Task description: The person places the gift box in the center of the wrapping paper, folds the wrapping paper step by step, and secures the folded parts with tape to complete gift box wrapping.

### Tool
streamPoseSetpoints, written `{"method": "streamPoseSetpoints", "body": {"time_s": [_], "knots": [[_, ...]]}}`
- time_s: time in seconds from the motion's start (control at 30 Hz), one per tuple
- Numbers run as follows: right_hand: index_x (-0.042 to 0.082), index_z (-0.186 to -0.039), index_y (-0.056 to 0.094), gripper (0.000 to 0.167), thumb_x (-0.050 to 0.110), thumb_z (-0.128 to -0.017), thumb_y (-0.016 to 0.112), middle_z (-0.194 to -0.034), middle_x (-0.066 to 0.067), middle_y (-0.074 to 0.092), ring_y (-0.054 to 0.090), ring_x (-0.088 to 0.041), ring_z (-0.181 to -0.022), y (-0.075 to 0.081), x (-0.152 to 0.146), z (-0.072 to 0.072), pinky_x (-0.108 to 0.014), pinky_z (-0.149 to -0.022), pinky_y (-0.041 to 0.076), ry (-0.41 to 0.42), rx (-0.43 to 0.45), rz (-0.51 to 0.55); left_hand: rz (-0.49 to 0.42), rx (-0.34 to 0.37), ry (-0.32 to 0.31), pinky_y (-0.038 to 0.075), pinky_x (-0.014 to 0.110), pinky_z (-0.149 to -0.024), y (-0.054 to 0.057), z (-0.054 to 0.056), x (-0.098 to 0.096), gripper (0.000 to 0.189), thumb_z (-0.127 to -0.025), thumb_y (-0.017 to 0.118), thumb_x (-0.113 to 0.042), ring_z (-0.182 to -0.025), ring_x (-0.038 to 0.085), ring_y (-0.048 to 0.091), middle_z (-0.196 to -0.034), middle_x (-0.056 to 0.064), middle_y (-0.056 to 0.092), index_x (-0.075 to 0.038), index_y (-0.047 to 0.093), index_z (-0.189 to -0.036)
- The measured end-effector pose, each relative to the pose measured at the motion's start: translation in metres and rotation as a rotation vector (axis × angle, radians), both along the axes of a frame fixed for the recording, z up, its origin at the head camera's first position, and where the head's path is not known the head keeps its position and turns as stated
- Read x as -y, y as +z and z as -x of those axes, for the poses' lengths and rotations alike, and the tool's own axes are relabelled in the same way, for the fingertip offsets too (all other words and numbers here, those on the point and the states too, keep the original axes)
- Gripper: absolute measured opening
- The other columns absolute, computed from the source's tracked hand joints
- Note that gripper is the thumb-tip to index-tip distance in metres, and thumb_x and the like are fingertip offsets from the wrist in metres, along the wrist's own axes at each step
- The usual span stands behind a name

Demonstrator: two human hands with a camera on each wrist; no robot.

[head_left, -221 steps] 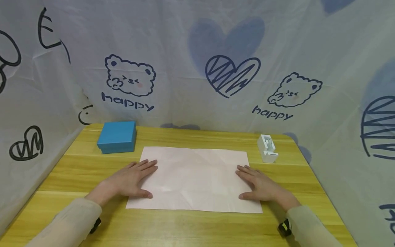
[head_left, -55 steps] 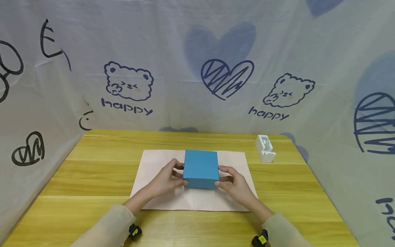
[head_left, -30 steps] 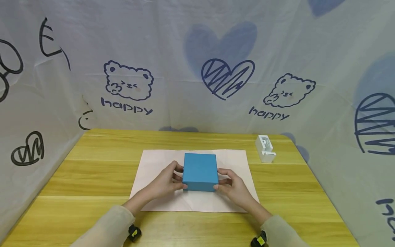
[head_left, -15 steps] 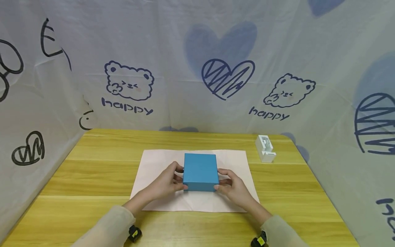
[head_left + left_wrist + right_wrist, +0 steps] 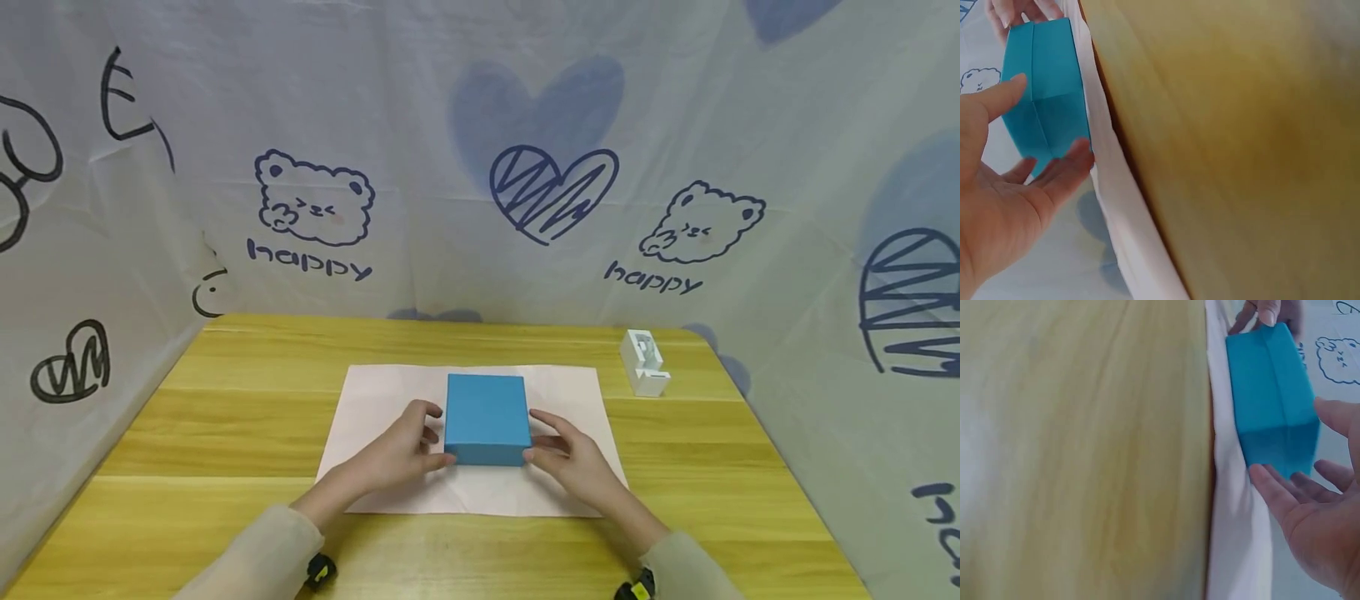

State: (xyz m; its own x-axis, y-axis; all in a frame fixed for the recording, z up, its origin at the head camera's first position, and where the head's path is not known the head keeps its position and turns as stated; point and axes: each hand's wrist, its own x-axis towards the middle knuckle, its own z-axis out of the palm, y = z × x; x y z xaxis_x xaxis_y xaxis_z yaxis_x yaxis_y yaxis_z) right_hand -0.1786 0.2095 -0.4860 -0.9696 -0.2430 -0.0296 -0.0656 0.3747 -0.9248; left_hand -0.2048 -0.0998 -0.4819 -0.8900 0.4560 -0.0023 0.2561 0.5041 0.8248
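Observation:
A blue box [image 5: 487, 408] with a lid sits flat on a sheet of pale pink paper [image 5: 386, 385], a little toward its middle front. My left hand [image 5: 390, 457] is at the box's left side, its fingers loosely bent and spread, with a gap between them and the wall; the thumb tip is by the front corner. On the right side, my right hand [image 5: 576, 467] has relaxed fingers right beside the wall and its thumb close to the front right corner. Both wrist views show the box [image 5: 1054, 62] between the two hands, palms facing it.
A small white tape dispenser [image 5: 645, 365] stands on the wooden table [image 5: 247, 400], right of the paper's far corner. Behind the table hangs a white cloth [image 5: 427, 250] with drawn bears and hearts. A cloth also borders the left and right sides.
The box came from the back left onto the paper, where both hands held it and drew it slightly nearer. Just now the left fingers have come away from its side; the right hand's hold has loosened.

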Motion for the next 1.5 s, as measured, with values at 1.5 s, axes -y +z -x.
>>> {"method": "streamPoseSetpoints", "body": {"time_s": [1.5], "knots": [[-0.006, -0.157, 0.037, 0.063, 0.011, -0.103, 0.064, -0.159, -0.032, 0.038, 0.032, -0.050, -0.149, -0.008, -0.094, 0.037, -0.063, -0.120, 0.029, -0.042, -0.182, -0.466, 0.679, -0.630, -0.269, 0.018, 0.051, -0.128, 0.009, 0.017, -0.019, 0.084, -0.105, 0.046, -0.061, -0.160, 0.030, 0.013, -0.174, 0.007, 0.015, -0.011, 0.019, -0.167]]}}
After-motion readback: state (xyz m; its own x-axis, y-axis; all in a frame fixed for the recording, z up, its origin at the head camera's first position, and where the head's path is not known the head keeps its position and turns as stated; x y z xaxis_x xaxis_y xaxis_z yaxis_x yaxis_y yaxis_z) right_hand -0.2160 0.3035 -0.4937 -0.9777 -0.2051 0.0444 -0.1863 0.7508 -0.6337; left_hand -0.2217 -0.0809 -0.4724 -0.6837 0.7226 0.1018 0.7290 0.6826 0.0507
